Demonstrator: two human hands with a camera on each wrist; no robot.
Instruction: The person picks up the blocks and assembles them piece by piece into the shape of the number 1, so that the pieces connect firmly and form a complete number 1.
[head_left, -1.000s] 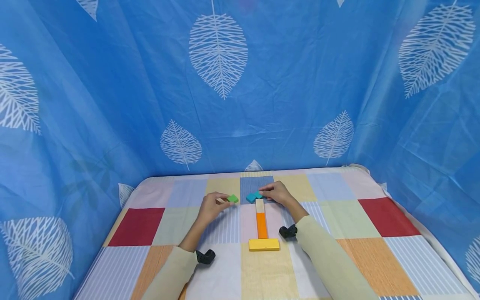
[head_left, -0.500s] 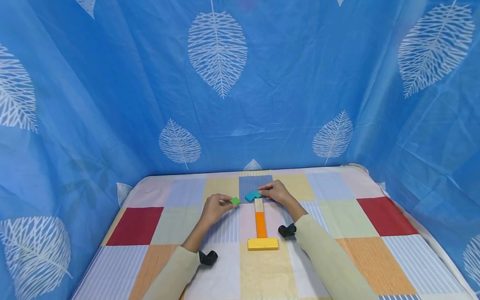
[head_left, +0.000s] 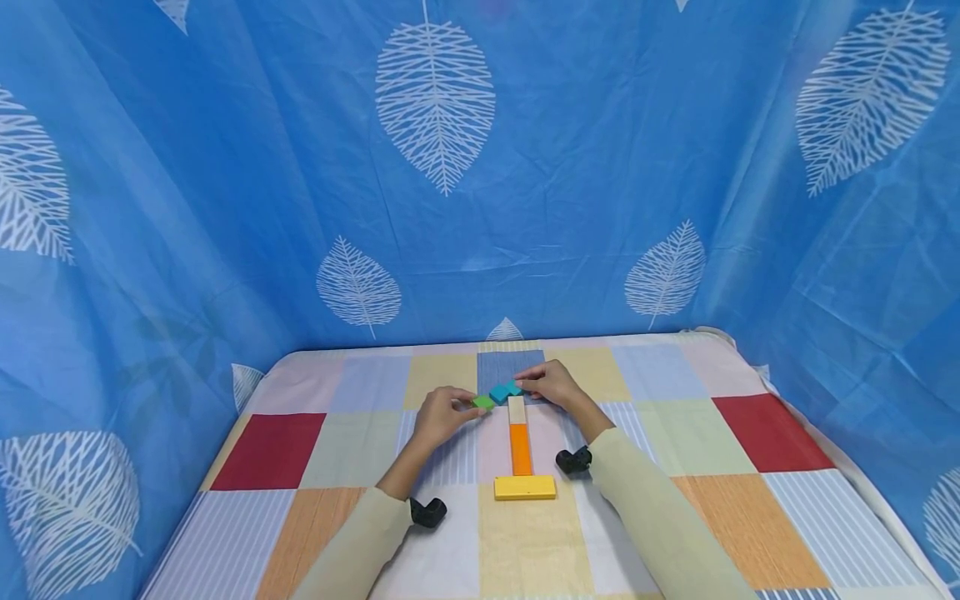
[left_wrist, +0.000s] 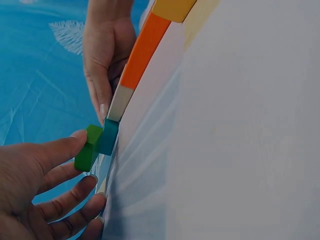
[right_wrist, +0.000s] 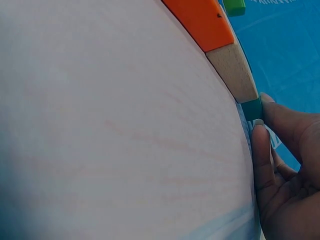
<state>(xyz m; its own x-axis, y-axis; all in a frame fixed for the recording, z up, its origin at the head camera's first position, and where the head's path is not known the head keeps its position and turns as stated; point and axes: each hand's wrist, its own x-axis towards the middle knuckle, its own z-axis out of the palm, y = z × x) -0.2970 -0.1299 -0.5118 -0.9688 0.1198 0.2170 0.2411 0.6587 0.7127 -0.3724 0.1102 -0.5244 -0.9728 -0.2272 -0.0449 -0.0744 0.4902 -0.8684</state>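
Note:
My left hand pinches a small green block between thumb and fingers, just left of the teal piece. In the left wrist view the green block looks raised above the cloth. My right hand has thumb and fingertip on the right end of the teal piece, which looks like one stepped block or two blocks touching at a corner. It lies at the far end of a plain wooden block. An orange block follows in line, then a yellow block set crosswise at the near end.
A patchwork cloth covers the table. Blue curtains with white leaf prints hang around its back and sides. A black wrist camera sits at the left wrist, another black camera at the right.
My left hand has moved right with the green block, bringing it close to the teal piece. My right hand has stayed nearly still on the teal piece.

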